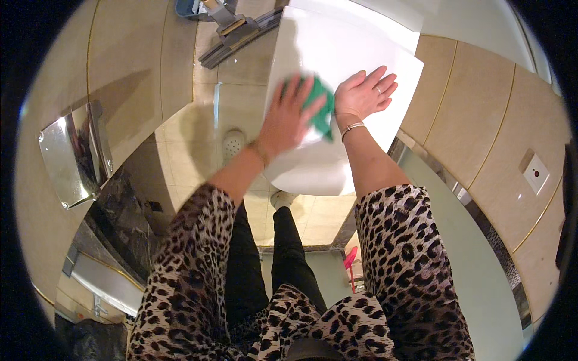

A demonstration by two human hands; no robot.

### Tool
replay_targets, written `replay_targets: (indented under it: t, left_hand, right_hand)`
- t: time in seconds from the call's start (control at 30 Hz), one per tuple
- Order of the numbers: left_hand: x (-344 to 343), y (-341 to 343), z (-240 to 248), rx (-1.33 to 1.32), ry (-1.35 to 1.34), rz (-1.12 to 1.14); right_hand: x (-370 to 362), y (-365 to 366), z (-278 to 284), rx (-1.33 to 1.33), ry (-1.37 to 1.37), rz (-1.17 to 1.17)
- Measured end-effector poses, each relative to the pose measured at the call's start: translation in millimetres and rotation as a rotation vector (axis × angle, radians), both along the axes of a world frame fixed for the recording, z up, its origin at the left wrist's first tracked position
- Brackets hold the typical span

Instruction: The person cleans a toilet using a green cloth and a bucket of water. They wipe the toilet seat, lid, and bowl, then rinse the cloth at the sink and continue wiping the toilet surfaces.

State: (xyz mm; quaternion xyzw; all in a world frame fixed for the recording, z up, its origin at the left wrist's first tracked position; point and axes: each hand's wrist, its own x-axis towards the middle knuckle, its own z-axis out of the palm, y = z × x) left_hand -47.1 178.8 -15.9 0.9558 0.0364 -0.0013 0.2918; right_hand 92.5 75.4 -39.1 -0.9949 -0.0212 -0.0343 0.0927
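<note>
A white toilet with a smooth lid [337,42] fills the upper middle, its rounded end toward me. On its left part, my left hand [286,120] presses a crumpled green cloth [322,108] against the surface. That hand is blurred by motion, and part of the cloth is hidden under its fingers. Just to the right of the cloth, my right hand [366,96] rests on the white surface, fingers stretched and slightly spread, holding nothing. It wears a ring and a bracelet.
A wide floor squeegee [238,36] lies left of the toilet, near a blue-grey container [191,8]. A shiny metal holder [72,156] juts from the left wall. Behind me stands a pink-handled tool [351,259]. The right wall carries a white plate [535,173].
</note>
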Motion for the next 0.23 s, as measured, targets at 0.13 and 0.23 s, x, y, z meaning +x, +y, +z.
replay_targets:
  t: [0.13, 0.23]
  left_hand:
    - [92.6, 71.1, -7.2, 0.106, -0.205, 0.215]
    - [97.7, 69.0, 1.1, 0.217, -0.177, 0.218]
  right_hand:
    - [-6.1, 8.6, 2.8, 0.010, 0.026, 0.035]
    - [-2.6, 4.0, 3.0, -0.002, 0.070, 0.004]
